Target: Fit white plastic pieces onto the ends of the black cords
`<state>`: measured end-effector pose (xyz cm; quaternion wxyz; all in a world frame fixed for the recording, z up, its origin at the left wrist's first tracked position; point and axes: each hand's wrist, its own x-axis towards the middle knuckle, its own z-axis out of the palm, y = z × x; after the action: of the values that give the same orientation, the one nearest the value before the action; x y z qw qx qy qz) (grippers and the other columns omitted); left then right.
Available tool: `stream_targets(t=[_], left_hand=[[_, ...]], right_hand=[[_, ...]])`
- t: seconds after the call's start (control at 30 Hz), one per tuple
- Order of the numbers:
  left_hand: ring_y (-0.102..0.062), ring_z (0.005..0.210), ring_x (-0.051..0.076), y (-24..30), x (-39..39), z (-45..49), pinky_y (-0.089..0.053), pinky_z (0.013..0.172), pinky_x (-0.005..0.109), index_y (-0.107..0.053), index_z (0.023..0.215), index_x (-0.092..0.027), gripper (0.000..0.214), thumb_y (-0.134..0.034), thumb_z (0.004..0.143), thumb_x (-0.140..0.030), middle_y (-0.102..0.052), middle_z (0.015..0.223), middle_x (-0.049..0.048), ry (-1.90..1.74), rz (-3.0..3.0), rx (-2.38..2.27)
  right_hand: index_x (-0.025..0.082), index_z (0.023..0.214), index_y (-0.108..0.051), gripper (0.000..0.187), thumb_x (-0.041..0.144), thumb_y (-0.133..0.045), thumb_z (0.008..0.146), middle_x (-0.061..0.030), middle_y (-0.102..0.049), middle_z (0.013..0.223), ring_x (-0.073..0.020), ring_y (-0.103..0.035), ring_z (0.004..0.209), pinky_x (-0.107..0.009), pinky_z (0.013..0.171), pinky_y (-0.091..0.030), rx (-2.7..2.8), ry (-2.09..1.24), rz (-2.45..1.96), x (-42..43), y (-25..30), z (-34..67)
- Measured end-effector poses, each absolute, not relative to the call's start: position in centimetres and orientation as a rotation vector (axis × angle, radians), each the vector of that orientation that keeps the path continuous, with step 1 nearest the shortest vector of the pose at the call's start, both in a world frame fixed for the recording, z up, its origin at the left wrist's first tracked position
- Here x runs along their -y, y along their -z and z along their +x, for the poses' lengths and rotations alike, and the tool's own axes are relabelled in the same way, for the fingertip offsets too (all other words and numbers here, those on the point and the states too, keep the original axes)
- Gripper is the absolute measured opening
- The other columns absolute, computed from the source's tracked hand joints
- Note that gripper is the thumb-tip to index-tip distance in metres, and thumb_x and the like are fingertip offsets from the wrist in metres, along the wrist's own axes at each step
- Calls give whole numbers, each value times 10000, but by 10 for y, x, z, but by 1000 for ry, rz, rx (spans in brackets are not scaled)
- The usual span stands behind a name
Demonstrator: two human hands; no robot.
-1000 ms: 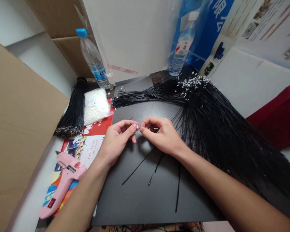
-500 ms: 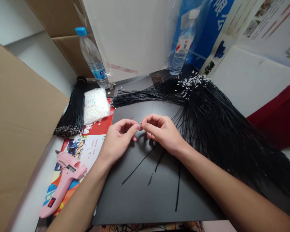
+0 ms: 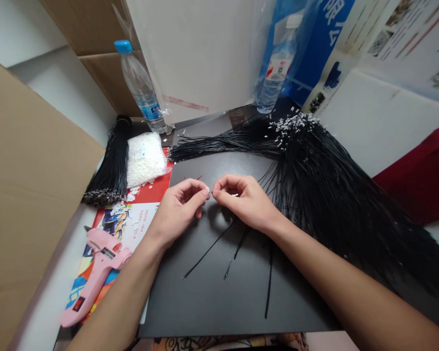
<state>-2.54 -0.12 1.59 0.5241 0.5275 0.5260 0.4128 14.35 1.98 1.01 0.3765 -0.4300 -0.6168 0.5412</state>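
Note:
Above the dark tabletop (image 3: 205,302) my two hands meet, fingertips almost touching. Thumb and forefinger of my left hand (image 3: 179,209) pinch a small white plastic connector housing (image 3: 208,189). My right hand (image 3: 247,200) is closed in a pinch on a thin wire, whose tip (image 3: 211,193) points at the connector; most of that wire is hidden by the hand. A speck of white shows within the right fingers, too small to name. Several loose black wires (image 3: 207,251) lie on the table below. A large heap of black wires (image 3: 336,204), many with white ends (image 3: 292,126), spreads beside my right arm.
A bag of small white pieces (image 3: 146,161) rests on a red printed sheet (image 3: 157,190). At left lie a pink glue gun (image 3: 100,273) and another wire bundle (image 3: 111,165). Two water bottles (image 3: 141,87) (image 3: 278,68) stand behind. A cardboard panel (image 3: 32,195) borders the left.
My fingertips have drawn slightly apart, leaving a small gap between the connector and the right fingers. The things on the table have stayed put.

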Motion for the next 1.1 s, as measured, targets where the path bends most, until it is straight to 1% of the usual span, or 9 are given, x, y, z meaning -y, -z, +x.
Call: stream_targets(t=[0.1, 0.33, 0.67, 0.8, 0.93, 1.1], left_hand=[[-501, 542, 100, -15, 1, -26, -401, 533, 236, -646, 801, -182, 173, -690, 802, -349, -560, 645, -31, -981, 1285, -1260], [-516, 574, 110, -11, -1, -27, -423, 564, 246, -655, 805, -177, 171, -695, 792, -343, -586, 672, -17, -968, 1243, -1238], [-512, 582, 105, -12, -1, -26, -423, 571, 246, -658, 785, -173, 158, -692, 793, -328, -601, 686, -13, -968, 1233, -1227], [-497, 559, 101, -14, -1, -26, -411, 562, 245, -648, 776, -174, 164, -680, 803, -332, -578, 660, -24, -955, 1271, -1271], [-488, 553, 103, -14, 0, -25, -404, 558, 242, -645, 784, -176, 175, -674, 823, -344, -561, 642, -31, -941, 1341, -1304], [-499, 567, 106, -13, 1, -25, -407, 563, 236, -653, 790, -171, 187, -679, 833, -351, -604, 679, -18, -947, 1434, -1343]], right_hand=[[133, 766, -660, 80, 202, -620, 757, 38, -560, 623, -51, -422, 538, -184, 531, -357, 1634, -1342, -1102, -19, -9, 144], [142, 754, -670, 83, 194, -606, 765, 27, -603, 645, -66, -471, 575, -192, 570, -379, 1744, -1196, -1153, -19, -10, 145], [146, 750, -656, 82, 178, -588, 784, 23, -630, 650, -66, -509, 570, -192, 571, -388, 1835, -1038, -1130, -18, -11, 145], [150, 749, -653, 80, 179, -588, 784, 24, -634, 643, -65, -500, 554, -193, 551, -372, 1874, -973, -1154, -17, -10, 146], [151, 704, -635, 88, 180, -588, 772, 22, -631, 634, -63, -487, 539, -199, 548, -361, 1904, -901, -1178, -17, -11, 146], [149, 689, -637, 88, 185, -595, 757, 28, -621, 612, -60, -480, 522, -197, 557, -368, 1913, -856, -1208, -17, -12, 146]])
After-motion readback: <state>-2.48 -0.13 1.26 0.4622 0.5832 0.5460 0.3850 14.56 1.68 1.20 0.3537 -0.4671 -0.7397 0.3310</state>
